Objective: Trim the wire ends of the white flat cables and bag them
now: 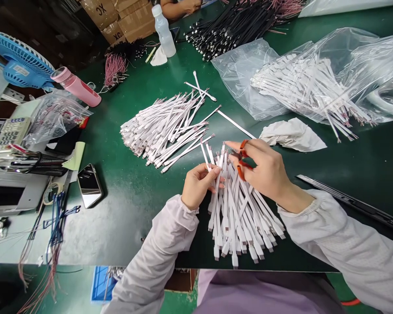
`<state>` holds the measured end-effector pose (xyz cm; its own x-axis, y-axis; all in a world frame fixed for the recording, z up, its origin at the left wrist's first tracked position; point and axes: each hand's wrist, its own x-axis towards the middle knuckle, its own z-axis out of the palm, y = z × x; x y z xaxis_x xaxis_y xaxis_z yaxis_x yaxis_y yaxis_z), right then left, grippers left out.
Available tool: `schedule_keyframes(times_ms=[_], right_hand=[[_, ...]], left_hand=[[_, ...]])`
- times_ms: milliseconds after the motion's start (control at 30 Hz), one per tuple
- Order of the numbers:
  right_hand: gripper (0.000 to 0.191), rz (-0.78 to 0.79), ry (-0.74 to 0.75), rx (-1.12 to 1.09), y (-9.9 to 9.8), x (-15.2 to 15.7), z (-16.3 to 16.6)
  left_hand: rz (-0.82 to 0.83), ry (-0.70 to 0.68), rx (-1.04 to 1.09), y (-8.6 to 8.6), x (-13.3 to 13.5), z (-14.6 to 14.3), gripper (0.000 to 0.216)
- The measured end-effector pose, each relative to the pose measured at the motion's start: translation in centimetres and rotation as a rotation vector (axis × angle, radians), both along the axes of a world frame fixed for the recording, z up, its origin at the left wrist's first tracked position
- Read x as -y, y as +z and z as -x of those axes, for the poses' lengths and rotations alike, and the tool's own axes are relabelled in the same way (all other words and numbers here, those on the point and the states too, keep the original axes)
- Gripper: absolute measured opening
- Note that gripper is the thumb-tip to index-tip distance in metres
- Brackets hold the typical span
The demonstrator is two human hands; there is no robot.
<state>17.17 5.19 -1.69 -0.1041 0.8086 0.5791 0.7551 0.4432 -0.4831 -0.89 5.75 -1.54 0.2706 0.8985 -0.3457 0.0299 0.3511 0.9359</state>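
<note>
My left hand pinches a white USB cable near its stripped end, where thin pinkish wires stick out. Beside it, my right hand has its fingers around orange-handled scissors, whose blades are mostly hidden by the fingers. Under both hands spreads a pile of short white USB cables, their plugs toward the table's near edge. Farther off and to the left lies a second pile of white cables, with a few loose ones around it.
Clear plastic bags with white cables lie at the right. A crumpled white cloth and a dark metal strip are near my right arm. Left are a phone and pink bottle. Black cables and another person's arm are behind.
</note>
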Motion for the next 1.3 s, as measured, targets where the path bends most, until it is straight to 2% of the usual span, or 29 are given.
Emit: schedule_keyframes(times_ms=[133, 333, 900, 1133, 1300], right_hand=[[0.019, 0.075, -0.160, 0.151, -1.0, -0.8, -1.3], [0.016, 0.086, -0.171, 0.284, -1.9, -1.1, -1.8], [0.025, 0.059, -0.158, 0.208, -1.3, -0.9, -1.0], [0.023, 0.069, -0.199, 0.219, -1.4, -0.7, -1.0], [0.021, 0.089, -0.196, 0.084, -1.0, -0.7, -0.9]], left_hand=[[0.032, 0.013, 0.032, 0.2, 0.0, 0.1, 0.039], [0.064, 0.019, 0.067, 0.6, -0.1, 0.2, 0.042], [0.081, -0.009, 0.078, 0.6, -0.1, 0.2, 0.042], [0.071, -0.030, 0.076, 0.7, 0.0, 0.3, 0.040], [0.037, -0.002, 0.063, 0.4, 0.1, 0.3, 0.034]])
